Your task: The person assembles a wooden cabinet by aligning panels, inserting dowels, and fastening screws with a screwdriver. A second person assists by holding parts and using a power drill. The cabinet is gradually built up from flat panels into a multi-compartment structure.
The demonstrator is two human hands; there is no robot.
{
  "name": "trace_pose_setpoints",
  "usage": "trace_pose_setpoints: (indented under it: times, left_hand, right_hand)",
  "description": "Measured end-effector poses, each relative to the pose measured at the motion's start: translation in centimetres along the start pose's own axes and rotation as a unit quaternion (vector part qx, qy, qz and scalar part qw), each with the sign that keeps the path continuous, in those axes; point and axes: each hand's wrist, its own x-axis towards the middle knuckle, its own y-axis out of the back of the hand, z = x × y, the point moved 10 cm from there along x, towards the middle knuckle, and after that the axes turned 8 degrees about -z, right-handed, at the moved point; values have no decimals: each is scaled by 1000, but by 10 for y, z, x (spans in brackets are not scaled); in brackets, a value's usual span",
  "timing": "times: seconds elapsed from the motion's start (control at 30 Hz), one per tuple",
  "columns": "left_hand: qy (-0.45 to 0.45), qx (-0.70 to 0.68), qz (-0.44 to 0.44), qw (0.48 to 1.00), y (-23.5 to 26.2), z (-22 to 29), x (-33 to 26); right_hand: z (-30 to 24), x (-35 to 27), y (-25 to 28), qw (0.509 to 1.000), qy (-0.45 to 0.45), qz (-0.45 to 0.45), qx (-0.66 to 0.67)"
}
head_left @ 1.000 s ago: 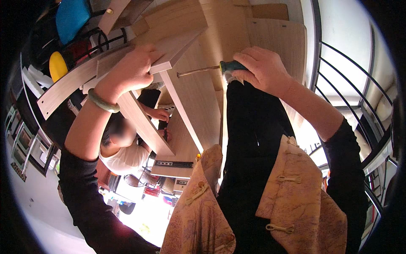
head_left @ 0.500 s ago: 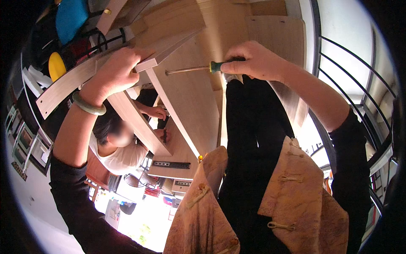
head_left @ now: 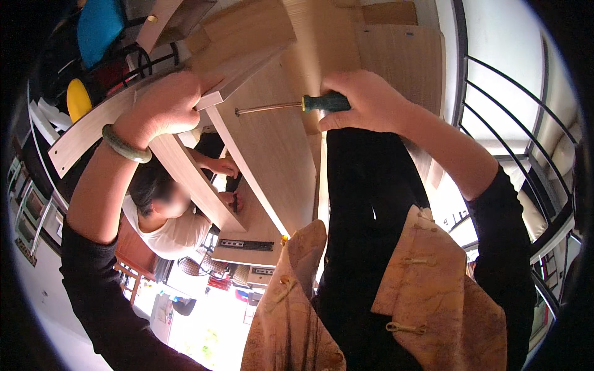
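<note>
While gripping the screwdriver (head_left: 312,103) with right hand (head_left: 366,102), tip (head_left: 237,112) at the wooden panel (head_left: 269,142), and the pale board (head_left: 244,71) near its end with left hand (head_left: 170,102), expect a stiff, rather light tool, best held by its thick green handle (head_left: 329,102).

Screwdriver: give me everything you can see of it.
The screwdriver has a dark green handle with a yellow band at its front and a long, thin, metal-looking shaft with a coppery sheen. It lies nearly level in the picture, tip to the left and slightly lower. The right hand grips the handle's rear, hiding its end. The shaft shows against a pale wood-look board; whether the dark tip touches it, I can't tell.
</note>
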Motion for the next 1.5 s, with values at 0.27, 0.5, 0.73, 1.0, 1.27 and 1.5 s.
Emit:
trace_pose_setpoints:
  times: [0.27, 0.5, 0.73, 1.0, 1.27, 1.5]
  left_hand:
    - [-112, -17, 158, 981, 18, 25, -40]
    - [-73, -31, 91, 993, 27, 17, -26]
    - [-89, -82, 135, 983, 38, 30, -30]
    - [0, -382, 333, 862, 51, 46, -119]
    - [-99, -907, 228, 340, -78, 189, -1]
    - [-295, -912, 277, 70, -89, 197, 72]
  right_hand:
    - [-17, -3, -6, 999, 22, -35, -22]
    - [-10, 13, 5, 999, 19, -42, 26]
    - [-12, 15, 6, 997, 26, -68, -6]
    - [-2, -9, 9, 990, 2, 9, -138]
    - [28, -103, 32, 985, -81, 127, 83]
    - [34, -145, 6, 977, -201, 40, 57]
